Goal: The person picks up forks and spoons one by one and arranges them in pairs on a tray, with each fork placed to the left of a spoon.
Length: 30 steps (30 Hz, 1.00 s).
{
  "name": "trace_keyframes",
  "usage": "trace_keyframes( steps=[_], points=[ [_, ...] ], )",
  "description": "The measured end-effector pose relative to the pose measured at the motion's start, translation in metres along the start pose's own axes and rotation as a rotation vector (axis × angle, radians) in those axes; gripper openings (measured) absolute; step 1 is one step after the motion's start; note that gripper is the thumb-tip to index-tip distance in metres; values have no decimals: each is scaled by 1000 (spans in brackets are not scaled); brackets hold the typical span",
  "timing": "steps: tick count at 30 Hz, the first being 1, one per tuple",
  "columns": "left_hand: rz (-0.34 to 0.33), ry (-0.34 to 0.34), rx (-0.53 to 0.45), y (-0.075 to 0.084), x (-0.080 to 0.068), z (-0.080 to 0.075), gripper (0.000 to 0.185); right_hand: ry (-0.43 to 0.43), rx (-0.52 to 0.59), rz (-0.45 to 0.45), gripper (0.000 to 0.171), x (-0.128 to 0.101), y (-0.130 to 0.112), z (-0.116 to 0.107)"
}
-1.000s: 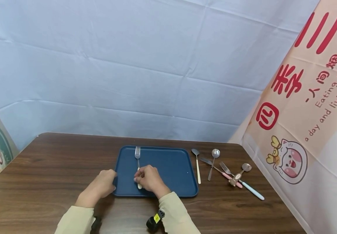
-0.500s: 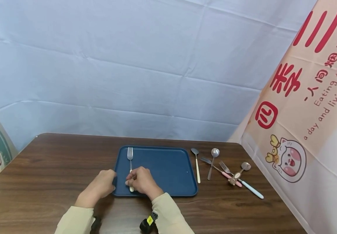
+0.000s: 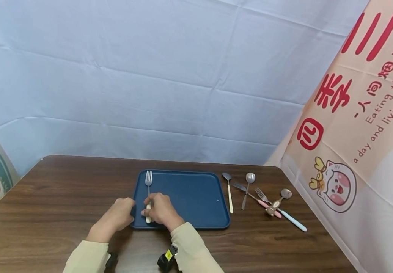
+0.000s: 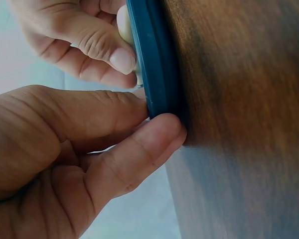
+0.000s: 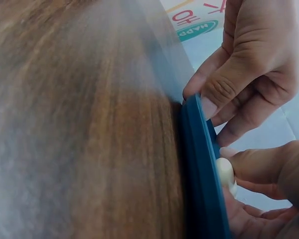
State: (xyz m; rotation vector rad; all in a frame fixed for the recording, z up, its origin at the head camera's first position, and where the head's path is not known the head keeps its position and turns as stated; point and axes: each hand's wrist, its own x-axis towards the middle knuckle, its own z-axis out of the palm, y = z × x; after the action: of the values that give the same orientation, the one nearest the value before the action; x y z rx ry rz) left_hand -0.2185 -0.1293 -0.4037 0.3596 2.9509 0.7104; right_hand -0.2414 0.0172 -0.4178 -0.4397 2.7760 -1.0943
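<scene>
Cream-white handle, steel tines: the fork [image 3: 148, 191] lies on the dark blue tray [image 3: 196, 197], close along the tray's left edge, its long axis running near-to-far — tines toward the far rim, handle end toward the person. The right hand [image 3: 160, 210] sits over the handle end, fingers curled and pinching it; in the right wrist view the rounded handle tip [image 5: 224, 172] shows between the fingertips, just inside the tray's near rim [image 5: 202, 164]. So the fork runs straight away from the grip, its whole shaft and head beyond the fingers, flat on the tray as far as the head view shows. The left hand [image 3: 116, 218] is at the tray's near-left corner; the left wrist view shows thumb above and forefinger [image 4: 139, 157] below the rim [image 4: 157, 64], clamping the edge — a narrow pinch on the tray, not on the fork. Both hands are near each other, but only the right one touches the fork. Off the tray, on the brown wooden table [image 3: 63, 189] to the right, more cutlery lies loose: a white-handled spoon [image 3: 228, 191] just beside the tray, then an all-steel spoon [image 3: 247, 189], a pink-handled fork [image 3: 267, 204] and a pale-blue-handled spoon [image 3: 293, 220] crossing one another, well apart from either hand. A creased pale blue cloth [image 3: 148, 76] hangs behind the table.
</scene>
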Motion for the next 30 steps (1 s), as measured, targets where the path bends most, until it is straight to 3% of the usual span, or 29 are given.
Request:
trace_keyframes(
  steps=[9, 23, 30],
  points=[
    [5, 20, 0, 0, 0, 0, 16, 31, -77, -23, 22, 5, 0, 3],
    [-13, 7, 2, 1, 0, -1, 16, -8, -84, -55, 25, 6, 0, 5],
    [-23, -12, -2, 2, 0, -2, 18, -25, -9, -46, 29, 4, -3, 8]
  ],
)
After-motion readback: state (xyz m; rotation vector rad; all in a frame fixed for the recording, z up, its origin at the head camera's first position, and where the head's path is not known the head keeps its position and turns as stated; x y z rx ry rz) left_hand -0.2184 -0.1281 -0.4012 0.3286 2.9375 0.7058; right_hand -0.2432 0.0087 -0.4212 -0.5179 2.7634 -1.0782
